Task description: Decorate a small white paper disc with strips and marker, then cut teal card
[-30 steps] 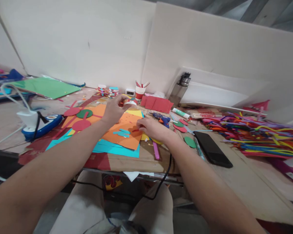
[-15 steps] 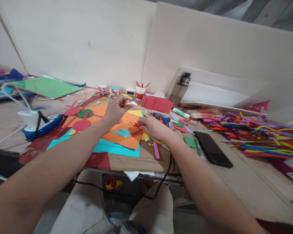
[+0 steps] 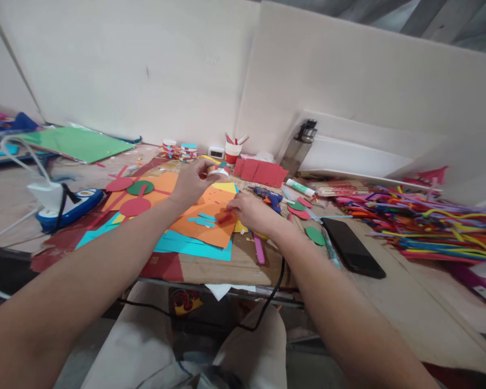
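Note:
My left hand is raised over the far part of an orange paper sheet, its fingers closed on a small white glue tube. My right hand lies on the sheet's right edge and pinches a small red paper strip. Loose turquoise paper strips lie on the orange sheet just left of that strip. Turquoise sheets stick out from under the orange one.
Red and green paper circles lie left, a blue-white device with a cable further left. A blue glue gun, a black phone and a heap of pipe cleaners lie right. A metal bottle and red cup stand behind.
My right hand slid slightly left and forward along the sheet, and the red strip now shows at its fingertips. The left hand with the tube has barely moved.

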Motion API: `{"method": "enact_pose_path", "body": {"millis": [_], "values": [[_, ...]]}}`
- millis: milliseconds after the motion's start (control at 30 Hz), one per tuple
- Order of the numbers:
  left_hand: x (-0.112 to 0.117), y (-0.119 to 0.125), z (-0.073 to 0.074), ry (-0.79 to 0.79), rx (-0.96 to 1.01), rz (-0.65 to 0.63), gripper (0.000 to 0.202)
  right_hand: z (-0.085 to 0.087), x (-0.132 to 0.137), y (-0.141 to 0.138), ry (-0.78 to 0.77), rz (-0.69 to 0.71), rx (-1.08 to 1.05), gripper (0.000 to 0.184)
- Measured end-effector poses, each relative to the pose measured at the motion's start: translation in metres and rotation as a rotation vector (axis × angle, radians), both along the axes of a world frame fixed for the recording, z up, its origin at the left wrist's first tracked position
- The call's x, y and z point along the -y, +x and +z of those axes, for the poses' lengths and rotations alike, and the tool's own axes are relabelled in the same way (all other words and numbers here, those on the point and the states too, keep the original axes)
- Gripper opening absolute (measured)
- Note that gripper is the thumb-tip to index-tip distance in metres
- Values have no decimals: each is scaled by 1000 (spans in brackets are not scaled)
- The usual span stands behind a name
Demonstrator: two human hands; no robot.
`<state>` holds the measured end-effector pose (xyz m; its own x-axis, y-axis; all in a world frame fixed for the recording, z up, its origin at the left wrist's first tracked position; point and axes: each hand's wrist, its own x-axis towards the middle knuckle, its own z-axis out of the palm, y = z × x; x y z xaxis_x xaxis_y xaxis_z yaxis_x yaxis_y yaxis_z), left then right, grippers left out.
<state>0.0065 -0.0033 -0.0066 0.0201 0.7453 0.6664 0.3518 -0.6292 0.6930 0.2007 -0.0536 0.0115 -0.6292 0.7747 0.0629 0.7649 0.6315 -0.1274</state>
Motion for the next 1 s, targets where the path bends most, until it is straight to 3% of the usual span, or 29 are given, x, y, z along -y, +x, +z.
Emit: {"method": "enact_pose_path", "body": {"millis": [133,267,467,633,833,1000], "values": [[0,0,0,-11,16,-5,22,3,5,0,4,-31,-78,28],[2,0,1,0,38,-43,23,6,9,6,-1,-166,-311,23],[9,2,3,39,65,-256,23,12,8,18,-15,-320,-855,4],[14,5,2,124,29,-378,15,23,18,17,4,-329,-1114,7],[26,11,5,155,-3,-460,14,25,27,10,50,-247,-1188,9],[29,11,8,145,-31,-449,12,23,29,8,68,-248,-1166,9]]}}
